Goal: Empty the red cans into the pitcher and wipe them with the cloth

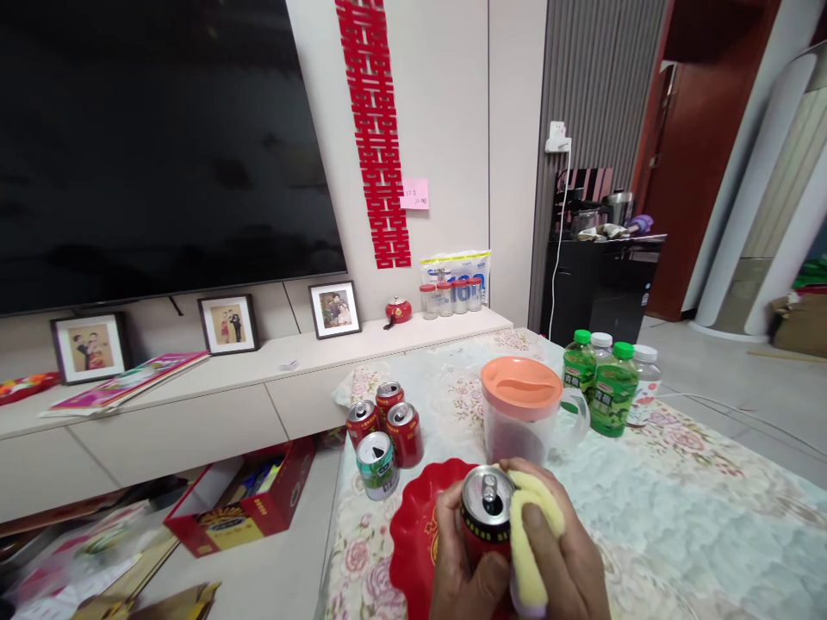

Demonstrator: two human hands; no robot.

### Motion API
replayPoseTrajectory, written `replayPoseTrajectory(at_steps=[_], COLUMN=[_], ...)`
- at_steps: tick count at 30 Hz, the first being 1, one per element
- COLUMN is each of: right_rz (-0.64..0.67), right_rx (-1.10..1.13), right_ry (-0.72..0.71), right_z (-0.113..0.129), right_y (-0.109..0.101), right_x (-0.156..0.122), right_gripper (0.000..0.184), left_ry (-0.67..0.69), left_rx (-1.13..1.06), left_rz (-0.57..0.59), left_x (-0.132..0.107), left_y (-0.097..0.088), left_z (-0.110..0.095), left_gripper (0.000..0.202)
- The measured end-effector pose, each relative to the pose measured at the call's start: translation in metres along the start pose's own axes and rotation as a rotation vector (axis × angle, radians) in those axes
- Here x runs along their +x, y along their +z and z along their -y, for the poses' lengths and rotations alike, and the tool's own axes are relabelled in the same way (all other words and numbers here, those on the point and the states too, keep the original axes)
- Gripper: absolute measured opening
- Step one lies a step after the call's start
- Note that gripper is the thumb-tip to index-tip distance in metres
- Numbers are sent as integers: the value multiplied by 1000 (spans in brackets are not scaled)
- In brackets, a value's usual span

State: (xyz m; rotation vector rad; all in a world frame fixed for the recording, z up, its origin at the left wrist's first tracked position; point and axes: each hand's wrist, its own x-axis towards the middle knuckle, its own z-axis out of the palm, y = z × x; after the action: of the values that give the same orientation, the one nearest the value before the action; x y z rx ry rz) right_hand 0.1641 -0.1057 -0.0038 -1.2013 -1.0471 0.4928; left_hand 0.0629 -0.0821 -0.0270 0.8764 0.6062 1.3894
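My left hand (456, 564) is wrapped round a dark red drink can (486, 517) whose top is opened, its tab still on. A yellow cloth (531, 551) is pinched in my right hand (572, 547) and pressed against the can's right side. Both hands are above the right part of a red scalloped plate (406, 538); the can covers some of the plate. To the left stand three red cans (406, 435) and a teal-and-silver can (378, 469), upright and close together. Just beyond my hands is a clear pitcher (517, 430) with an orange lid.
Several bottles (612, 396) with green and white caps stand at the right of the flowered tablecloth (678, 482). Against the wall runs a low white cabinet (213, 405) with framed photos and small jars (445, 299). A red box (251, 508) lies on the floor at left.
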Motion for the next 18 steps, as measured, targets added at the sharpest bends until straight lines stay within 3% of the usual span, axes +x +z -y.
replayPoseTrajectory(at_steps=[3, 9, 13, 18], right_rz=[87, 105, 31, 102], right_rx=[167, 318, 166, 0], right_ry=[205, 392, 307, 36], right_z=[6, 12, -6, -27], right_y=[-4, -3, 0, 15], right_x=[14, 29, 19, -3], right_gripper=[55, 68, 67, 45], left_ry=[47, 71, 42, -5], left_rx=[2, -46, -31, -97], left_rz=[33, 65, -30, -177], left_x=[0, -1, -2, -3], left_y=[-1, 2, 1, 1], left_z=[5, 11, 6, -2], left_gripper=[84, 87, 91, 97])
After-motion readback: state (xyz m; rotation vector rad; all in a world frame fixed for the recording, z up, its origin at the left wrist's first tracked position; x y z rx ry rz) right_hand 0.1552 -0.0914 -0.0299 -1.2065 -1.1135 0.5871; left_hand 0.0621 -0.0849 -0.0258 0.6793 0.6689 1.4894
